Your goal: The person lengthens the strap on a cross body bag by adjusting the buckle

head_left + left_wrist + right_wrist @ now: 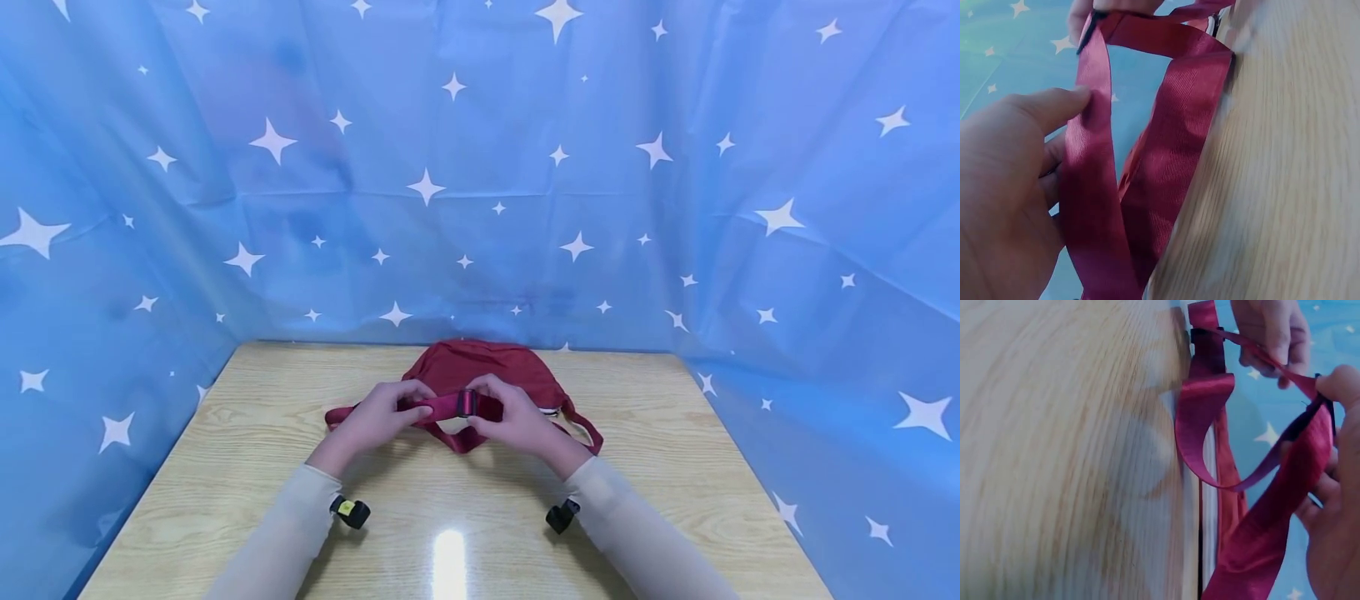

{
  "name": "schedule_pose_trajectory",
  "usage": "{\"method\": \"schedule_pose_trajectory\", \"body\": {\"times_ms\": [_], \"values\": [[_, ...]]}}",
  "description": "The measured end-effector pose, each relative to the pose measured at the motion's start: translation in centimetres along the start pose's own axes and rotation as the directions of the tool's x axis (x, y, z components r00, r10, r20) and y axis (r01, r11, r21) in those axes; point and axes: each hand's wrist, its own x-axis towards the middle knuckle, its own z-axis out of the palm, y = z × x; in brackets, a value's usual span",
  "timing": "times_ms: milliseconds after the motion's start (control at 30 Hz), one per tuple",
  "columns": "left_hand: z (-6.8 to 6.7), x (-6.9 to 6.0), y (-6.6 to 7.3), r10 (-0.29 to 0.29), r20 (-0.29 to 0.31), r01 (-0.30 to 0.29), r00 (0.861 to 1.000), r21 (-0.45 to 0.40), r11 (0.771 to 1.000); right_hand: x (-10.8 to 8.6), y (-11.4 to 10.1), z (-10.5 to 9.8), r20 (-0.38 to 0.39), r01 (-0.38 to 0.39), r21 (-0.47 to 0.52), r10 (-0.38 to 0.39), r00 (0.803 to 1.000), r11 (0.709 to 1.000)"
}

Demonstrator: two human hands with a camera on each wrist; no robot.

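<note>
A dark red bag with a zip lies at the far side of the wooden table. Above its near edge, my left hand pinches the bag's red strap between thumb and fingers. Close by on the right, my right hand grips the strap at a black slider buckle. Seen in the left wrist view, the strap runs taut past my left thumb and doubles back in a loop. A loose loop of strap hangs below the buckle in the right wrist view.
The light wood table reaches back to a blue curtain with white stars, which also hangs along both sides. Small black devices sit on both wrists, the left one with a yellow mark.
</note>
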Motion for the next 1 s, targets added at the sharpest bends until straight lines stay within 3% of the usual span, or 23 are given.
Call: {"method": "schedule_pose_trajectory", "body": {"times_ms": [300,533,800,1000], "values": [[0.0,-0.1,-0.9,0.011,-0.010,-0.011,1.000,-0.084,0.996,0.1,-0.1,0.1,0.018,0.071,-0.051,-0.071,0.997,0.996],[0.3,-0.1,-1.1,0.012,-0.047,-0.018,0.999,-0.120,0.993,0.1,-0.4,0.3,0.020,0.072,-0.046,-0.071,0.997,0.996],[0.6,0.1,-0.4,0.023,-0.083,-0.038,0.996,-0.191,0.981,0.3,-0.4,0.4,0.011,0.096,-0.029,-0.096,0.995,0.995],[1.1,0.4,0.0,0.035,-0.064,-0.049,0.997,-0.219,0.974,0.5,-0.3,0.8,0.016,0.116,-0.010,-0.116,0.993,0.993]]}}
